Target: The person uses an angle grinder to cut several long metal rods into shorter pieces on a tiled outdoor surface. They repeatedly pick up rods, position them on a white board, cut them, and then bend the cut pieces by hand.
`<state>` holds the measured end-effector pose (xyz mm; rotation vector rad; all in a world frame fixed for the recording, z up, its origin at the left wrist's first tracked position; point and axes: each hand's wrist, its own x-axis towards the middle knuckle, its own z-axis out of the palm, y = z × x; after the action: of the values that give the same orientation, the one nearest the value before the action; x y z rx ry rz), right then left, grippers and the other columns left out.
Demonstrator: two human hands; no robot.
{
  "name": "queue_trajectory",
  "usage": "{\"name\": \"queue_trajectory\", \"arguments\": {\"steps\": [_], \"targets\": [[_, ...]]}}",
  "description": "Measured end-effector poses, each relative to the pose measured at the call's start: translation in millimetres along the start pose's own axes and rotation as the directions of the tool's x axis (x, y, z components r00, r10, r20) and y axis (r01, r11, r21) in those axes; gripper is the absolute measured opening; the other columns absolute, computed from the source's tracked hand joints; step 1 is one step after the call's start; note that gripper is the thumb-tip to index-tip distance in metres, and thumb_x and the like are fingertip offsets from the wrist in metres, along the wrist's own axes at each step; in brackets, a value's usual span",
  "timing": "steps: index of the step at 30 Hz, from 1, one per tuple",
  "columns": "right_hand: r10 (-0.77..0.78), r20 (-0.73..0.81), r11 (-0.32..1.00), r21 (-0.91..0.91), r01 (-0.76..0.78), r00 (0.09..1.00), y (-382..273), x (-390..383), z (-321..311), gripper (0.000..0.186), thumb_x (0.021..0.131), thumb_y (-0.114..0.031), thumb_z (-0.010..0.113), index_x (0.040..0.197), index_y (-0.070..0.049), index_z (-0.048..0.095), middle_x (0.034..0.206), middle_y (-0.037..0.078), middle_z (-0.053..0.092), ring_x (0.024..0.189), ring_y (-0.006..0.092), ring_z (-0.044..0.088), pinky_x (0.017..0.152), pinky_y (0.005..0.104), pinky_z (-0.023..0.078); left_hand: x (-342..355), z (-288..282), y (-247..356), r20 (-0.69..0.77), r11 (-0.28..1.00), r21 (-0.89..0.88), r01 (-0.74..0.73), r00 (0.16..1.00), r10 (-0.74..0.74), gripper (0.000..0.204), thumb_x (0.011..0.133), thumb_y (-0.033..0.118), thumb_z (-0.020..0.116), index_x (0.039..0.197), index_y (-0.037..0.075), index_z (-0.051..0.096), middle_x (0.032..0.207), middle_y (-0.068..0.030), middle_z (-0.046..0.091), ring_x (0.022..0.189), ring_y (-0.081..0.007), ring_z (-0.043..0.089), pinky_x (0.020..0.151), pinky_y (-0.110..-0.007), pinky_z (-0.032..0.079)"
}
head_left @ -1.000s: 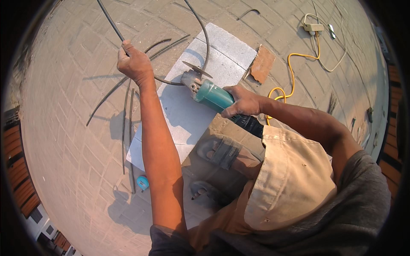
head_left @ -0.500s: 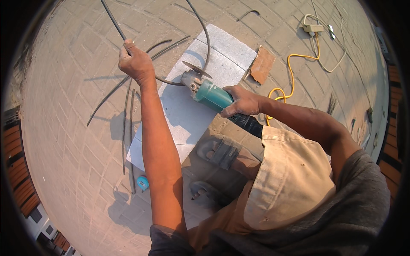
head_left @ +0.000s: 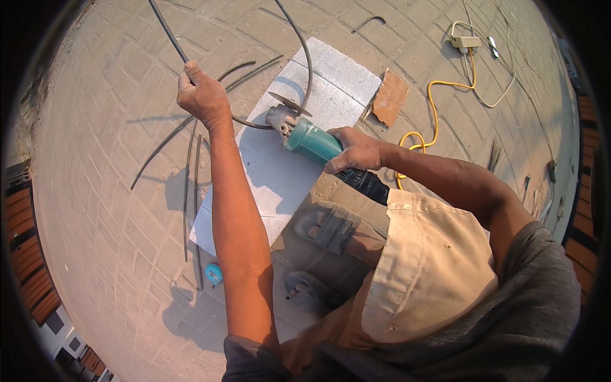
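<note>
My left hand [head_left: 203,95] is closed round a long dark rod [head_left: 168,32], bent in a wide loop that runs out of view at the top. My right hand [head_left: 356,150] grips the green body of an angle grinder [head_left: 314,141]. The grinder's thin cutting disc [head_left: 290,104] is beside the loop's curve, above a pale grey slab [head_left: 347,73]; whether it touches the rod I cannot tell. Several loose dark rod lengths [head_left: 188,191] lie on the paving left of the slab, some of them crossing beneath my left hand.
A blue tape measure [head_left: 214,274] sits by my left forearm. Right of the slab lies a reddish-brown broken piece [head_left: 391,97]. A yellow cord [head_left: 434,108] runs to a beige socket block [head_left: 466,42] at the far right. My sandalled foot [head_left: 337,230] is close to the slab.
The grinder and my right hand have shifted very slightly left. My left hand keeps its hold on the rod in nearly the same place.
</note>
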<state>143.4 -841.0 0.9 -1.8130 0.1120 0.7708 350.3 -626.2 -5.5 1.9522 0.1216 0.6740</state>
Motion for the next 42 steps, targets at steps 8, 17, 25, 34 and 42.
{"name": "queue_trajectory", "arguments": {"steps": [8,17,25,34,42], "targets": [[0.016,0.024,1.000,-0.017,-0.015,1.000,-0.2,-7.8,-0.9,0.071,0.066,-0.036,0.080,0.117,0.009,0.060,0.097,0.017,0.067,0.088,0.0247,0.066,0.079,0.0355,0.052,0.1,-1.9,-3.1,-0.014,1.000,-0.004,-0.018,1.000,0.018,0.052,0.102,0.037,0.051,0.086,-0.009,0.069,0.065,-0.0162,0.061,0.057,-0.0271,0.057,0.058,-0.041,0.045],[-0.008,-0.008,1.000,0.019,0.008,1.000,4.2,3.3,2.3,0.063,0.069,-0.032,0.079,0.114,0.009,0.061,0.097,0.016,0.067,0.087,0.0232,0.065,0.077,0.0357,0.053,-1.5,1.5,2.3,-0.026,1.000,-0.003,-0.014,1.000,0.014,0.048,0.102,0.034,0.053,0.083,-0.008,0.067,0.064,-0.0169,0.061,0.056,-0.0277,0.056,0.057,-0.042,0.044],[0.013,0.017,1.000,0.013,-0.014,1.000,1.9,-3.1,0.0,0.063,0.068,-0.031,0.079,0.113,0.009,0.061,0.097,0.016,0.067,0.087,0.0227,0.065,0.077,0.0356,0.053,0.8,1.6,-2.0,-0.043,0.998,-0.006,-0.059,0.997,0.059,0.047,0.102,0.032,0.054,0.079,-0.007,0.066,0.061,-0.0147,0.059,0.054,-0.0259,0.054,0.055,-0.040,0.043],[-0.002,0.024,1.000,-0.001,0.002,1.000,2.4,2.0,-0.1,0.072,0.067,-0.039,0.080,0.117,0.009,0.060,0.098,0.018,0.067,0.088,0.0254,0.066,0.080,0.0360,0.053,0.8,2.8,-4.0,-0.060,0.997,-0.027,-0.075,0.996,0.073,0.047,0.101,0.033,0.054,0.081,-0.008,0.066,0.062,-0.0161,0.060,0.056,-0.0280,0.056,0.057,-0.042,0.044],[-0.015,0.002,1.000,0.011,0.015,1.000,5.1,-5.2,-0.8,0.058,0.070,-0.032,0.079,0.110,0.008,0.061,0.092,0.014,0.066,0.084,0.0201,0.064,0.073,0.0336,0.052,1.6,4.7,-6.7,-0.062,0.999,-0.010,-0.048,0.997,0.048,0.046,0.100,0.032,0.055,0.081,-0.008,0.066,0.064,-0.0185,0.060,0.057,-0.0309,0.056,0.058,-0.044,0.044]]}}
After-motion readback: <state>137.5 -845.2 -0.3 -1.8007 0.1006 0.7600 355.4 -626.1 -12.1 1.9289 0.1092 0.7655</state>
